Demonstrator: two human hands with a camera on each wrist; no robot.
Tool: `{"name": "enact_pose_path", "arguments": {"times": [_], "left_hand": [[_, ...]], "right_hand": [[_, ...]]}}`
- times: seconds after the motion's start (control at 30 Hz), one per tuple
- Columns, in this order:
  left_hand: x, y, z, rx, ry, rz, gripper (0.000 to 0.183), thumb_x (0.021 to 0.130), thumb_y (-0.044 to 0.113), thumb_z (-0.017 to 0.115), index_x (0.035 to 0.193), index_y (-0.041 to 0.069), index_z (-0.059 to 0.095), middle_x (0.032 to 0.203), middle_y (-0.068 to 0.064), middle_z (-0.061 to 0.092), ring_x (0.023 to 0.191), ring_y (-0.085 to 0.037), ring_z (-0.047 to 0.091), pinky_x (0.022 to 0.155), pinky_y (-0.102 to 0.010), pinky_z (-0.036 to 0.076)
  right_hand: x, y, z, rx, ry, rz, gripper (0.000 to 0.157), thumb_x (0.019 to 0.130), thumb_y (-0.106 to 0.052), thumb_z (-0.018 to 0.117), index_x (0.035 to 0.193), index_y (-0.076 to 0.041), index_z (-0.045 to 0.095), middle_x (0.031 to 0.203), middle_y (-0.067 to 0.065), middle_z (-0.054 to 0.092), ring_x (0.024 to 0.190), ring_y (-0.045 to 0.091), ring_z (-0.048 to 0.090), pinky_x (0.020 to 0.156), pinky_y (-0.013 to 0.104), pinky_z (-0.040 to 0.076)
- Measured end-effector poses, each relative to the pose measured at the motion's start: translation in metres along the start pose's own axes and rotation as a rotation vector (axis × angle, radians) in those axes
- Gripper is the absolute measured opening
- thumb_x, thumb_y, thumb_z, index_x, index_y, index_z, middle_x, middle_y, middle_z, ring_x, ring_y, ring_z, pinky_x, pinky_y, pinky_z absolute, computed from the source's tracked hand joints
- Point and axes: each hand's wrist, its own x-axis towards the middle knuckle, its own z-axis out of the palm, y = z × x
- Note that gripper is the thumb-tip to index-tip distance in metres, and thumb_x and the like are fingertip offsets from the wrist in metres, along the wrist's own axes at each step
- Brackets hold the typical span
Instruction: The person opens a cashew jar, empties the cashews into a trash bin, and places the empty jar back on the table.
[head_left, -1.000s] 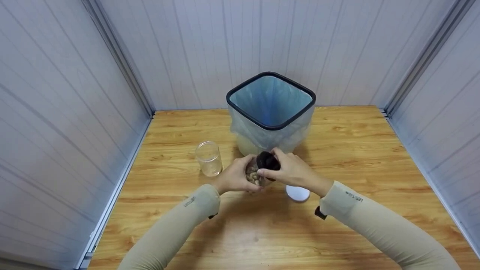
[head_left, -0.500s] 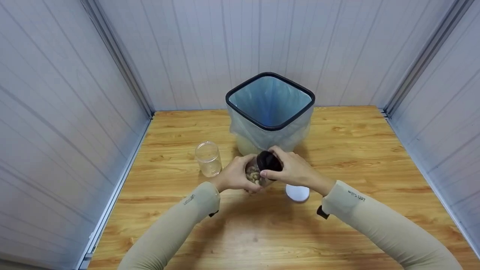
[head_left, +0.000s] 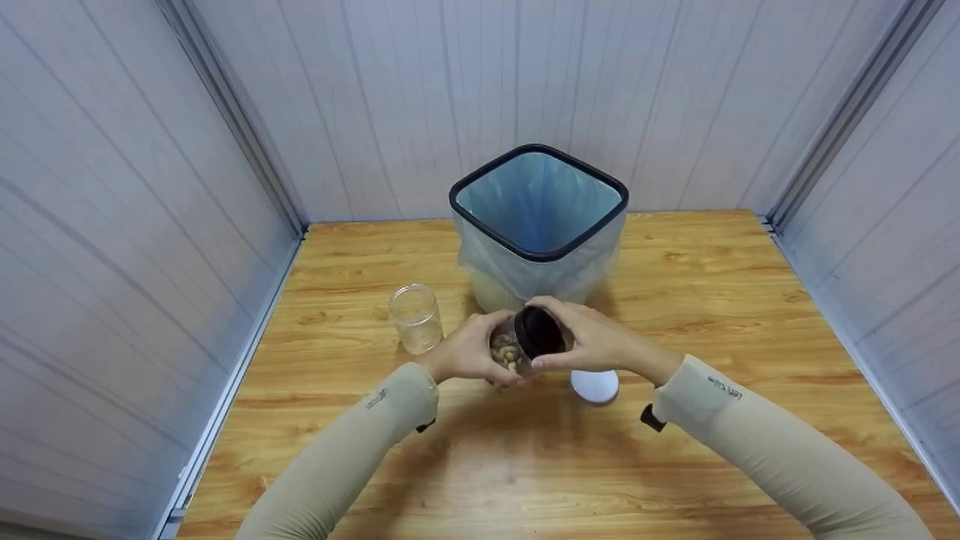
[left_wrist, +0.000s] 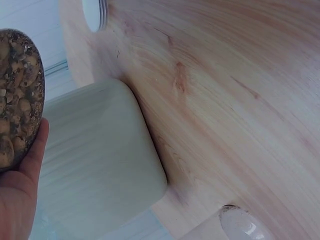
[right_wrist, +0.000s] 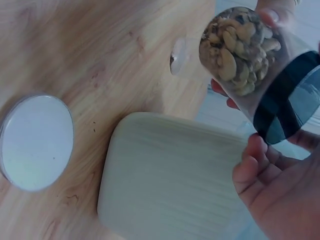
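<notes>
One black lid (right_wrist: 286,102) outside left-wrist view

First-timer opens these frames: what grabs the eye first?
Probably the big bin with its black rim and bluish liner, at the back of the table. Then the tilted jar of nut-like pieces in front of it, gripped by the left hand, with the right hand on its black lid. A clear container stands left of them.
</notes>
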Motion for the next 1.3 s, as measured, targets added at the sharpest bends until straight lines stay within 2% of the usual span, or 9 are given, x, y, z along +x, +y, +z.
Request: {"name": "enact_pose_path", "arguments": {"times": [0.13, 0.3, 0.47, 0.57, 0.7, 0.87, 1.0, 1.2, 1.3], "left_hand": [[-0.001, -0.001, 0.001, 0.003, -0.027, -0.031, 0.086, 0.068, 0.03, 0.101, 0.143, 0.011, 0.064, 0.12, 0.001, 0.077, 0.106, -0.012, 0.069, 0.097, -0.032, 0.058], [-0.002, -0.001, 0.001, 0.011, -0.035, -0.053, 0.087, 0.068, 0.033, 0.101, 0.143, 0.01, 0.063, 0.119, 0.001, 0.076, 0.104, -0.012, 0.069, 0.096, -0.032, 0.059], [-0.002, -0.001, 0.002, 0.001, -0.036, -0.051, 0.088, 0.068, 0.034, 0.101, 0.143, 0.008, 0.063, 0.116, 0.001, 0.077, 0.102, -0.011, 0.07, 0.094, -0.032, 0.059], [-0.002, -0.002, 0.002, -0.017, -0.039, -0.051, 0.089, 0.068, 0.034, 0.102, 0.144, 0.008, 0.063, 0.116, 0.001, 0.077, 0.102, -0.011, 0.07, 0.094, -0.031, 0.059], [-0.003, -0.002, 0.002, -0.038, -0.035, -0.048, 0.088, 0.068, 0.032, 0.102, 0.144, 0.009, 0.063, 0.118, 0.0, 0.077, 0.103, -0.012, 0.07, 0.094, -0.031, 0.06], [-0.003, -0.002, 0.002, -0.031, -0.025, -0.054, 0.088, 0.068, 0.029, 0.102, 0.145, 0.01, 0.063, 0.12, -0.001, 0.076, 0.104, -0.012, 0.07, 0.094, -0.031, 0.06], [-0.004, -0.002, 0.002, -0.037, -0.024, -0.068, 0.088, 0.068, 0.03, 0.103, 0.144, 0.012, 0.064, 0.117, 0.0, 0.076, 0.101, -0.013, 0.07, 0.089, -0.03, 0.061], [-0.004, -0.001, 0.003, -0.098, -0.037, -0.07, 0.082, 0.069, 0.028, 0.103, 0.14, 0.013, 0.065, 0.115, -0.001, 0.075, 0.098, -0.016, 0.071, 0.071, -0.033, 0.067], [-0.004, -0.001, 0.003, -0.094, -0.035, -0.065, 0.082, 0.069, 0.027, 0.103, 0.14, 0.013, 0.065, 0.115, 0.0, 0.075, 0.099, -0.015, 0.071, 0.073, -0.033, 0.067]], "right_hand": [[-0.002, 0.0, -0.004, -0.004, -0.033, -0.038, 0.091, 0.087, -0.038, 0.091, 0.161, -0.013, 0.045, 0.151, 0.016, 0.059, 0.133, 0.034, 0.06, 0.111, 0.057, 0.052], [-0.003, 0.001, -0.006, -0.026, -0.044, -0.091, 0.093, 0.081, -0.025, 0.096, 0.16, -0.022, 0.048, 0.144, 0.017, 0.057, 0.127, 0.036, 0.061, 0.108, 0.06, 0.053], [-0.003, 0.001, -0.007, -0.042, -0.061, -0.121, 0.094, 0.078, -0.011, 0.096, 0.159, -0.026, 0.051, 0.146, 0.018, 0.054, 0.131, 0.039, 0.059, 0.111, 0.061, 0.052], [-0.003, 0.001, -0.007, -0.054, -0.068, -0.127, 0.095, 0.078, -0.009, 0.096, 0.16, -0.026, 0.051, 0.149, 0.018, 0.052, 0.135, 0.039, 0.057, 0.113, 0.062, 0.051], [-0.004, 0.0, -0.008, -0.053, -0.064, -0.125, 0.096, 0.081, -0.018, 0.097, 0.163, -0.026, 0.048, 0.152, 0.018, 0.051, 0.138, 0.039, 0.055, 0.114, 0.062, 0.05], [-0.005, -0.002, -0.009, -0.003, -0.015, -0.053, 0.095, 0.085, -0.038, 0.094, 0.164, -0.016, 0.046, 0.153, 0.018, 0.055, 0.133, 0.037, 0.059, 0.112, 0.061, 0.051], [-0.003, -0.005, -0.008, 0.01, 0.041, 0.049, 0.085, 0.091, -0.046, 0.087, 0.157, -0.006, 0.052, 0.139, 0.016, 0.067, 0.121, 0.034, 0.066, 0.104, 0.059, 0.056], [0.0, -0.009, -0.004, 0.029, 0.069, 0.162, 0.067, 0.096, -0.051, 0.08, 0.142, -0.005, 0.063, 0.112, 0.011, 0.075, 0.099, 0.027, 0.071, 0.089, 0.048, 0.06], [0.0, -0.01, -0.004, 0.019, 0.075, 0.185, 0.066, 0.097, -0.053, 0.077, 0.14, -0.004, 0.065, 0.11, 0.011, 0.076, 0.097, 0.024, 0.07, 0.087, 0.044, 0.058]]}}
